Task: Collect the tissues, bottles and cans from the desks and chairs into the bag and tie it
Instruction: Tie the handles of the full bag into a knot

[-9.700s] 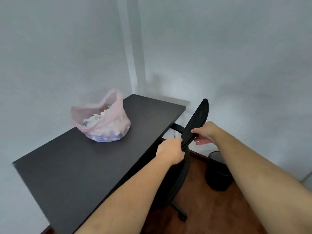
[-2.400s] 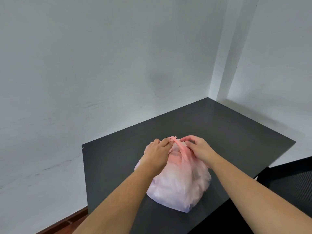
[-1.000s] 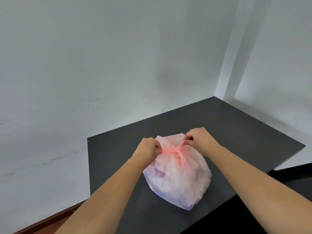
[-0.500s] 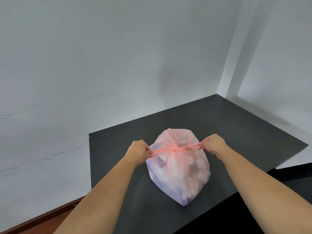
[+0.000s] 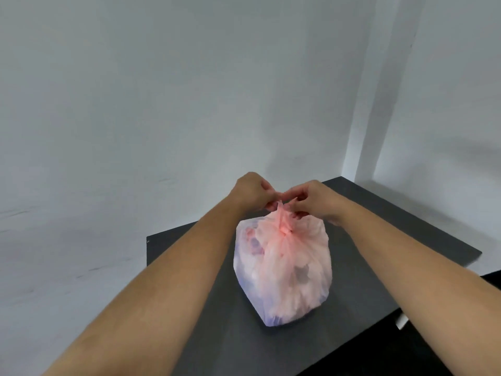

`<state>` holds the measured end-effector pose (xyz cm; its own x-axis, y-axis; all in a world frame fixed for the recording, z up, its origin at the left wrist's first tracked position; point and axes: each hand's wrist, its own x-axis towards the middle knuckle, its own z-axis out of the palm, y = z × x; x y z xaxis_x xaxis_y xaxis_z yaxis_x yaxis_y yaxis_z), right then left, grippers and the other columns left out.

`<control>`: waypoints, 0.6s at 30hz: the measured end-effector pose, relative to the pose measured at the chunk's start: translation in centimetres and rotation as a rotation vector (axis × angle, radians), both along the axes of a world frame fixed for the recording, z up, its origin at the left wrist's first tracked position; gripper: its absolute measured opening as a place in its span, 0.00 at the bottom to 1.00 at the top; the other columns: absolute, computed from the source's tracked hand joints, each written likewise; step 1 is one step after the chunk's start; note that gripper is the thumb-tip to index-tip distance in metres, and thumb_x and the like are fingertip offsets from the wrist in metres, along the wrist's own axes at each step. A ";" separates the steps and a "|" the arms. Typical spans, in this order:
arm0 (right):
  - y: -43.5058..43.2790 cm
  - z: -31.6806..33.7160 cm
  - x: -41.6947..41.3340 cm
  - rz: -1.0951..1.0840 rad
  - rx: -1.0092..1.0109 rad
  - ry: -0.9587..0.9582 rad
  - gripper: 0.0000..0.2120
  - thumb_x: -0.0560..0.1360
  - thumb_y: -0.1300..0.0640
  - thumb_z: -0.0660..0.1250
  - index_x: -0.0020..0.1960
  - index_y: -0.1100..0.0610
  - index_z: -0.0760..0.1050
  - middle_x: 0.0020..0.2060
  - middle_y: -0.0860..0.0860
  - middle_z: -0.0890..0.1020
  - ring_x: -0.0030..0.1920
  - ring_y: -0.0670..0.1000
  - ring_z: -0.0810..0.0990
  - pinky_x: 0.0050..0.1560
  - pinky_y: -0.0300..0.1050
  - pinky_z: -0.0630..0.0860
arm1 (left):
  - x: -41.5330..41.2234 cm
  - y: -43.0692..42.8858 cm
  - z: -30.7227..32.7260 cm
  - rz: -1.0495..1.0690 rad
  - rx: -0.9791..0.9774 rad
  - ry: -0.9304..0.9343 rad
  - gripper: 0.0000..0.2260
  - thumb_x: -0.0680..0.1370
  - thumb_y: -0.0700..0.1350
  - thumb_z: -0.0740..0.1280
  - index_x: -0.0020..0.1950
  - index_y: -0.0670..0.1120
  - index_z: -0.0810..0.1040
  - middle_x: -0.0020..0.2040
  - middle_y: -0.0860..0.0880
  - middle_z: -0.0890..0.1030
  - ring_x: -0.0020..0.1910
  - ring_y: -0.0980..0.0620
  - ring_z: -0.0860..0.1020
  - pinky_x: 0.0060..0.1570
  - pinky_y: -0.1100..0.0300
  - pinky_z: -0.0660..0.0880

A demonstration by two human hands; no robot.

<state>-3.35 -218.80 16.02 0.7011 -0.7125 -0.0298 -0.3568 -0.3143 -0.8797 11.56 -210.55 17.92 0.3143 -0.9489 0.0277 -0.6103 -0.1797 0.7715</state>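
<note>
Tying step. The bag (image 5: 283,270) stands full near the middle of the desk (image 5: 385,240), closer to its front edge, its neck already gathered into a first knot (image 5: 283,230). The left hand (image 5: 250,192) and right hand (image 5: 314,198) meet just above the knot, each pinched shut on a handle end (image 5: 279,208). Judged next move: cross the ends and draw them apart to set a second knot, without tearing the thin film. Bare desk lies on every side of the bag; the walls (image 5: 162,104) behind the far edges stand well clear of the hands
</note>
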 end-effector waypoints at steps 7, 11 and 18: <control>1.8 1.6 -0.5 -0.012 -0.048 -0.059 0.04 0.74 0.67 0.68 0.43 0.64 0.81 0.29 0.51 0.82 0.28 0.44 0.78 0.35 0.37 0.76 | -1.4 2.2 0.5 0.068 -0.092 0.095 0.12 0.69 0.50 0.76 0.43 0.44 0.78 0.40 0.48 0.83 0.40 0.52 0.80 0.43 0.57 0.77; 3.4 3.3 -0.4 -0.011 -0.021 -0.135 0.04 0.74 0.68 0.68 0.46 0.65 0.81 0.28 0.47 0.83 0.29 0.44 0.79 0.36 0.37 0.79 | -2.3 4.2 -1.9 -0.103 0.112 -0.154 0.25 0.70 0.56 0.73 0.63 0.51 0.72 0.56 0.51 0.76 0.55 0.51 0.75 0.52 0.58 0.72; 5.5 5.0 -1.4 -0.214 -0.174 -0.141 0.03 0.73 0.67 0.70 0.42 0.63 0.82 0.35 0.54 0.84 0.30 0.45 0.80 0.37 0.38 0.79 | -2.6 2.6 -3.0 -0.141 0.124 -0.319 0.18 0.82 0.53 0.53 0.56 0.43 0.77 0.54 0.42 0.80 0.53 0.43 0.77 0.51 0.53 0.73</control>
